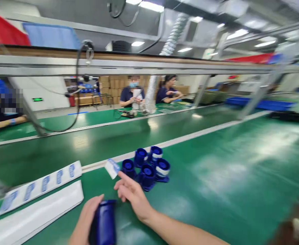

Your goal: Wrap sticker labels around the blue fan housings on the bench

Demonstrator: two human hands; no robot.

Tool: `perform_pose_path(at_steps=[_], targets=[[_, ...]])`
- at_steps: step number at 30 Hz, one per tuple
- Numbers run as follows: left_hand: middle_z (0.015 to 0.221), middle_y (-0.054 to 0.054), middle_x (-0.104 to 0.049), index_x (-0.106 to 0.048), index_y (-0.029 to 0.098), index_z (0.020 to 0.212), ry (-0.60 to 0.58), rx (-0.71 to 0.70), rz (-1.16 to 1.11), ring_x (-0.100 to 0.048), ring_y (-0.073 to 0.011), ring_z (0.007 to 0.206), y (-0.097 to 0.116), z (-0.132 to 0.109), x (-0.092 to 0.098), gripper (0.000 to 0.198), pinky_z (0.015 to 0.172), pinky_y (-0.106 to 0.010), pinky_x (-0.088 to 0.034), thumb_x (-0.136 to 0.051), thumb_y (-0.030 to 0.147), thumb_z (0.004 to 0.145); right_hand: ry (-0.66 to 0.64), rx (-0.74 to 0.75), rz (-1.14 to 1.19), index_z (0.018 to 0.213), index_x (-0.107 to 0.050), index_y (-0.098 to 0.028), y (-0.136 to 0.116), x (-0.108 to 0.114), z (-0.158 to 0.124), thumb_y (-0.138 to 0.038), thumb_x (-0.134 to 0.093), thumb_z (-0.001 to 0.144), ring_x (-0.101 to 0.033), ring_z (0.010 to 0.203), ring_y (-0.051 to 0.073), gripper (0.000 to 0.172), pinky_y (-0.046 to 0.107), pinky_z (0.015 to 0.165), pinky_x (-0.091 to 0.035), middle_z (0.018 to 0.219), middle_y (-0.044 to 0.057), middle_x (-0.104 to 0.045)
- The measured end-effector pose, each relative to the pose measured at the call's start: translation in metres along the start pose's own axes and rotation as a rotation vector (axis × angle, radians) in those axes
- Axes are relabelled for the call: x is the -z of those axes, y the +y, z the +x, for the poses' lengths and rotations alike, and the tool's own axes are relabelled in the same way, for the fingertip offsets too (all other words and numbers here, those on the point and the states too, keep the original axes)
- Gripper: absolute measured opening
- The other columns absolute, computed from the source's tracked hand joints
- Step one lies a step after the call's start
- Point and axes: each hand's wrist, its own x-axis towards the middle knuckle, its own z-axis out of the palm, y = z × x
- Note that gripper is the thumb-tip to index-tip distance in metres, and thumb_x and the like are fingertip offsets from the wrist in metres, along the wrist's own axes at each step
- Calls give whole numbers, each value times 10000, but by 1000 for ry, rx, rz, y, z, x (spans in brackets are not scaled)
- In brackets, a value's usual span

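My left hand [84, 217] is wrapped around the side of a dark blue plastic housing [106, 223], which is blurred and cut off at the bottom edge. My right hand [134, 194] reaches forward over the green work surface with its index finger stretched out and the other fingers curled. At that fingertip is a small white label [112, 168] with blue print; whether it sticks there or is pinched cannot be seen. Just beyond my right hand stand several round dark blue parts [147, 175], some with a white band, such as the rightmost part [162, 169].
Left on the green table [203, 204] lie a strip of printed labels [44, 185] and a folded white sheet [42, 211]. A pale rail [187, 137] runs behind. A hanging cable [76, 102] and metal shelf [139, 69] cross above. Several people [133, 97] sit across.
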Motion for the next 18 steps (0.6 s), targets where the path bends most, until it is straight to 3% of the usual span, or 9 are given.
perform_pose_path(at_steps=[2, 3, 5, 6, 8, 10, 14, 18], targets=[[1661, -150, -421, -392, 340, 1623, -171, -69, 0, -453, -452, 1497, 18, 8, 20, 1168, 1222, -565, -460, -968, 425, 611, -97, 16, -11, 1430, -634, -243, 5, 4, -2, -565, -959, 740, -566, 759, 168, 828, 308, 691, -452, 990, 50, -708], [1671, -134, -408, -399, 347, 1617, -227, -43, 38, -433, -426, 1517, 27, 15, 37, 1085, 1234, -550, -447, -933, 426, 676, -143, 50, -73, 1467, -596, -259, 8, 6, -3, -567, -899, 828, -586, 807, 181, 771, 332, 751, -482, 1050, 65, -700], [1580, -113, -517, -559, 328, 1493, -186, 116, 231, -479, -361, 1480, 41, 29, 81, 648, 1239, -514, -427, -759, 364, 877, -202, 45, -155, 1510, -538, -283, 17, 8, -4, -578, -791, 933, -606, 866, 202, 696, 378, 837, -505, 1117, 81, -679], [1532, -131, -555, -610, 282, 1437, -173, 202, 395, -501, -365, 1451, 46, 35, 105, 556, 1238, -522, -408, -722, 314, 893, -209, 40, -180, 1513, -527, -287, 20, 8, -4, -590, -766, 947, -608, 874, 211, 686, 394, 853, -508, 1130, 87, -672], [1530, -172, -553, -610, 218, 1439, -204, 440, 665, -470, -414, 1463, 51, 41, 145, 607, 1239, -594, -348, -710, 196, 840, -196, 25, -201, 1505, -526, -293, 26, 7, -5, -611, -737, 954, -604, 879, 225, 670, 414, 865, -504, 1148, 91, -666], [1525, -210, -561, -592, 174, 1455, -249, 576, 739, -480, -459, 1450, 45, 41, 172, 742, 1206, -628, -362, -763, 141, 733, -160, 29, -208, 1477, -551, -297, 28, 5, -5, -636, -722, 949, -591, 855, 227, 651, 414, 838, -495, 1139, 88, -668], [1406, -203, -654, -623, 158, 1369, -329, 667, 699, -627, -437, 1283, 21, 37, 187, 858, 1067, -509, -515, -868, 149, 547, -137, 35, -216, 1429, -590, -290, 28, 1, -3, -689, -712, 926, -576, 811, 226, 653, 409, 788, -482, 1123, 90, -671], [1323, -235, -679, -679, 132, 1190, -349, 725, 678, -638, -496, 1212, 6, 33, 189, 779, 1022, -552, -521, -930, 297, 471, -135, 46, -209, 1383, -615, -261, 29, -1, -3, -717, -722, 899, -587, 813, 238, 674, 434, 818, -482, 1115, 105, -673]])
